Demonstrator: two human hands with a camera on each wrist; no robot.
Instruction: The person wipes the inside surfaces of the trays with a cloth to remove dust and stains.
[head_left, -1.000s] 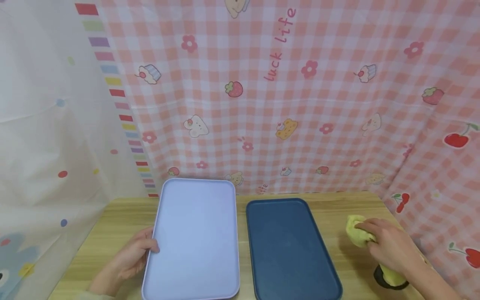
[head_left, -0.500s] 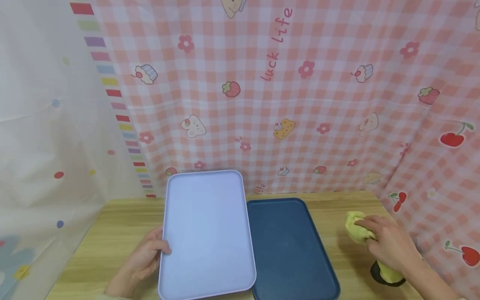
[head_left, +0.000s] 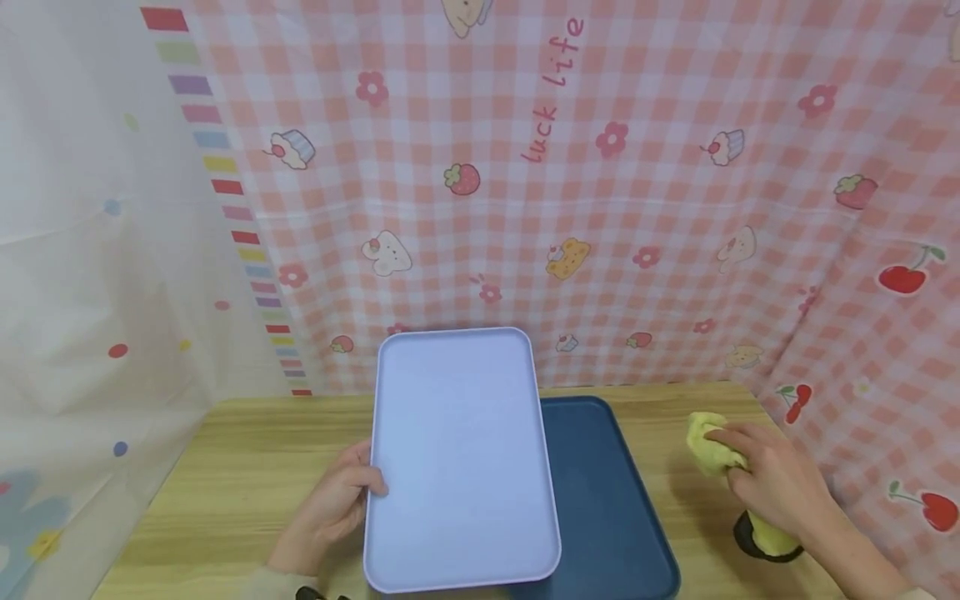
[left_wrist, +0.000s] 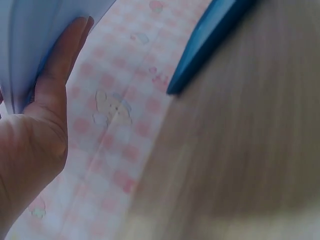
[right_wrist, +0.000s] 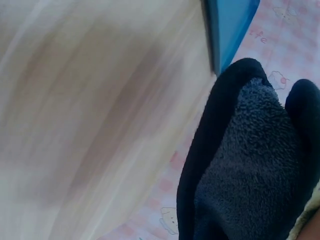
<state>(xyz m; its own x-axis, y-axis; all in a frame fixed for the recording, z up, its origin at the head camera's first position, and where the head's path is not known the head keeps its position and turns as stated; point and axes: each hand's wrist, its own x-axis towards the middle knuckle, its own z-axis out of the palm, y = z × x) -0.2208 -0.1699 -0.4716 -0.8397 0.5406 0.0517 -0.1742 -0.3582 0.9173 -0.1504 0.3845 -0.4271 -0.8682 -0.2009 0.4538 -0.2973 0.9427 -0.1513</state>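
My left hand (head_left: 337,500) grips the left edge of a lavender tray (head_left: 457,450), thumb over the rim and fingers underneath. The tray is lifted off the table and overlaps the left part of a dark blue tray (head_left: 615,492) lying flat there. In the left wrist view, the fingers (left_wrist: 52,90) lie flat along the lavender tray's underside. On the right, my right hand (head_left: 776,479) holds a bunched yellow cloth (head_left: 708,443) above the table. A dark grey fuzzy side of the cloth with a black edge (right_wrist: 245,165) fills the right wrist view's right side.
A wooden table (head_left: 247,475) lies under everything. Its back edge meets a pink checked curtain (head_left: 517,217), which also runs along the right side. A white spotted curtain (head_left: 97,275) hangs on the left.
The left hand has carried the lavender tray rightwards and up, from beside the dark blue tray to partly over it. The right hand, still holding the cloth, has shifted only slightly.
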